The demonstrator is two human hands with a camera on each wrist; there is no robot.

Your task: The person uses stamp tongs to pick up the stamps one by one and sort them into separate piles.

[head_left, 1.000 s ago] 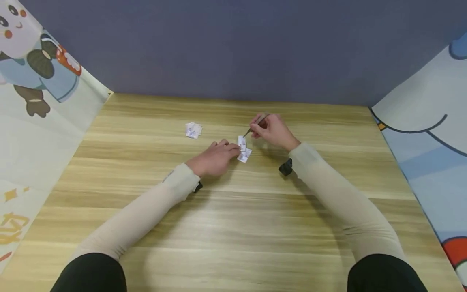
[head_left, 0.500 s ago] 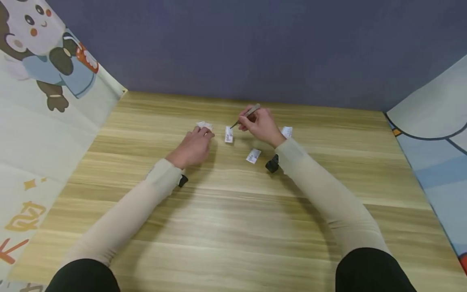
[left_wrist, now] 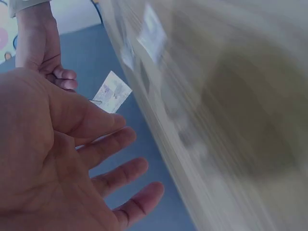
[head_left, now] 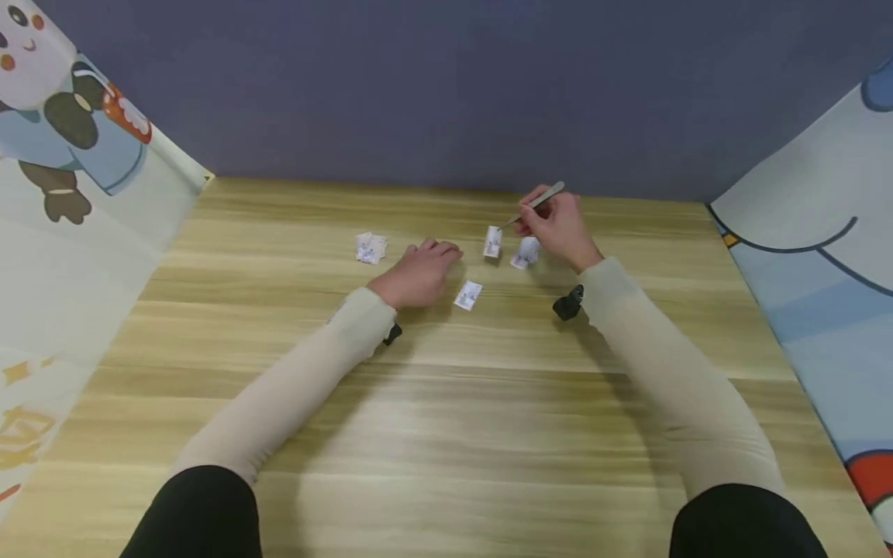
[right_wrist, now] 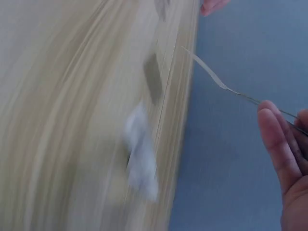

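Note:
My right hand (head_left: 558, 225) pinches metal tweezers (head_left: 540, 200), and their tips hold a small printed paper slip (head_left: 492, 242). The slip hangs above the table; its shadow (right_wrist: 153, 77) falls on the wood in the right wrist view. Just right of it lies a small cluster of similar paper slips (head_left: 525, 253), close to my right hand. My left hand (head_left: 422, 271) hovers over the wood with loosely bent fingers and holds nothing. Nearest to it, lower right, lies a single slip (head_left: 468, 295). In the left wrist view the raised slip (left_wrist: 113, 91) shows behind my left thumb.
A small pile of paper slips (head_left: 370, 248) lies left of my left hand on the wooden tabletop (head_left: 432, 434). A dark blue-grey panel (head_left: 446, 93) borders the table's far edge. Printed cartoon sheets (head_left: 77, 232) line both sides.
My right hand has carried the slip in the tweezers rightward, to beside the right cluster. My left hand has gone left to the left pile, then back toward the middle.

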